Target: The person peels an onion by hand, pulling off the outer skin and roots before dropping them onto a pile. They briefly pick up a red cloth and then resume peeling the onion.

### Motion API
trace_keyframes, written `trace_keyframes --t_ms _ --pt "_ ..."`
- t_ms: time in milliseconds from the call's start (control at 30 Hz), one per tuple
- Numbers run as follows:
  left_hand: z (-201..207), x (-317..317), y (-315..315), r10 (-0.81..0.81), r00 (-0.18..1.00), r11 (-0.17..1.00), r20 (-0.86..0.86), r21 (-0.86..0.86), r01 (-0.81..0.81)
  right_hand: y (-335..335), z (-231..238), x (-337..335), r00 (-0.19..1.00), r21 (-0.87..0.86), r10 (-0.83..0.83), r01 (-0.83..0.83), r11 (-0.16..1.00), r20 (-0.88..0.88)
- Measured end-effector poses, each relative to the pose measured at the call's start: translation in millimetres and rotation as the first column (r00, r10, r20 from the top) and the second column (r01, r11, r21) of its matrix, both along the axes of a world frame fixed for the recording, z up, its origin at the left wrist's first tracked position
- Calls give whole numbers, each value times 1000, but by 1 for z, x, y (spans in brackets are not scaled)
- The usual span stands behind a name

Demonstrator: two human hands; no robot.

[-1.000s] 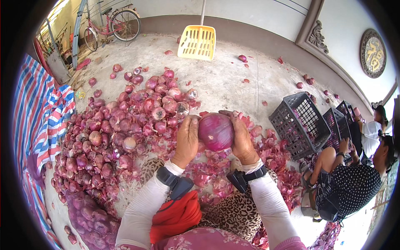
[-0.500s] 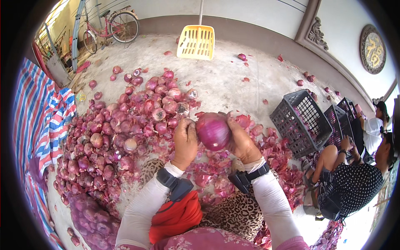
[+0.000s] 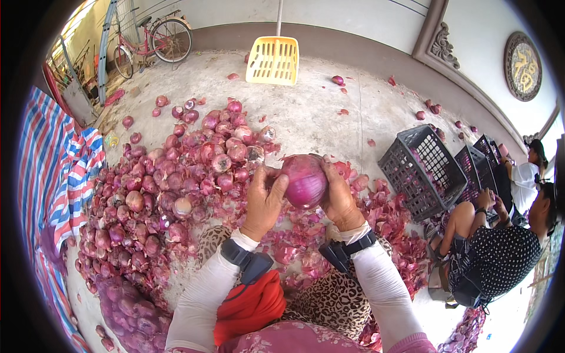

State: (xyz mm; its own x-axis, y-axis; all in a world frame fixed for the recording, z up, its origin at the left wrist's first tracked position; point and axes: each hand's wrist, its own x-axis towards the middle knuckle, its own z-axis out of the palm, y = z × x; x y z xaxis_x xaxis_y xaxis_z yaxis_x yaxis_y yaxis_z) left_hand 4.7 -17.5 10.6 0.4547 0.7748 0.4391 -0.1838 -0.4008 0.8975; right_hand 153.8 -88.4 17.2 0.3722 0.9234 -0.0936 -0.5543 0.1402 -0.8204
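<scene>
A large red onion, smooth and purple, is between my two hands in the middle of the view. My right hand grips its right side, thumb along the near face and fingertips behind. My left hand is at its left side, fingers curled and thumb tip against the skin; some of its fingertips are hidden. Loose papery onion skins lie on the floor beneath. To the left of my hands spreads a big pile of red onions, many with dry outer skins.
A black plastic crate stands tilted at the right, near a seated person in dotted clothing. A purple mesh sack of onions lies at lower left, near a striped tarp. Farther off are a yellow slotted shovel and a bicycle.
My left thumb has come down and stands bent more toward the onion. The onion has turned slightly between my hands. The whole view has shifted a little.
</scene>
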Motion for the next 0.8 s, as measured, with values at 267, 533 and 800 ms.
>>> trace_keyframes --t_ms 267,533,800 --pt "-7 -1 7 181 982 969 -46 181 -170 -1 6 -7 997 35 40 -38 999 -70" --pt "-2 -2 5 96 995 985 -38 149 -89 -1 7 -4 990 56 33 -25 998 -136" --pt "2 -1 -8 243 950 937 -198 302 -177 1 7 -6 974 25 21 -16 1000 -227"
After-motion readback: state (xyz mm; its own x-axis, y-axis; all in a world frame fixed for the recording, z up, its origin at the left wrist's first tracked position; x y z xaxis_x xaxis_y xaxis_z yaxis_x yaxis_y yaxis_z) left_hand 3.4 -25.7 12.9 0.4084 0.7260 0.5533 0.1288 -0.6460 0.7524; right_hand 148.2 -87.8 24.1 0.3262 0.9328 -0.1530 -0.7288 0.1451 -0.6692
